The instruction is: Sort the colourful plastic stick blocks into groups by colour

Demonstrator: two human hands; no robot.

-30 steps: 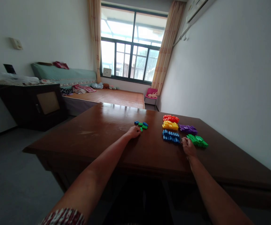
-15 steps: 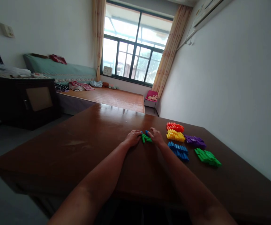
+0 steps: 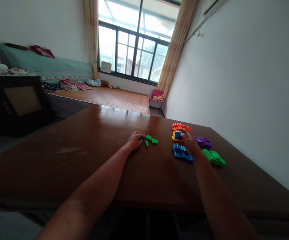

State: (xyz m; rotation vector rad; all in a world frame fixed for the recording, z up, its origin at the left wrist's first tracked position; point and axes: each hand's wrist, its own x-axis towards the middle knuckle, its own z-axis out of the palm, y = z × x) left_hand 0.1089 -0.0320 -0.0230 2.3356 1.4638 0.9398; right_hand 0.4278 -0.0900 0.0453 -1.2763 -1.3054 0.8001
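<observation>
My right hand (image 3: 190,142) is closed on blue plastic pieces (image 3: 178,135), held over the group of yellow pieces (image 3: 174,138), which they partly cover. My left hand (image 3: 134,140) rests on the table with its fingers closed around a small blue piece (image 3: 141,137); the fingers hide part of it. Just right of that hand lie several loose green pieces (image 3: 155,141). Nearer to me than the yellow group is a cluster of blue pieces (image 3: 182,153), partly behind my right hand.
Red-orange pieces (image 3: 181,127) lie behind the yellow group. To the right of my right hand are purple pieces (image 3: 203,142) and green pieces (image 3: 214,157). All are on the brown table (image 3: 89,166). Beyond stand a bed (image 3: 116,96), a dark cabinet (image 3: 21,103) and a pink chair (image 3: 157,95).
My right hand has moved right, from beside the loose green pieces to above the yellow group, carrying blue pieces. My left hand stays by the green pieces. The view has shifted.
</observation>
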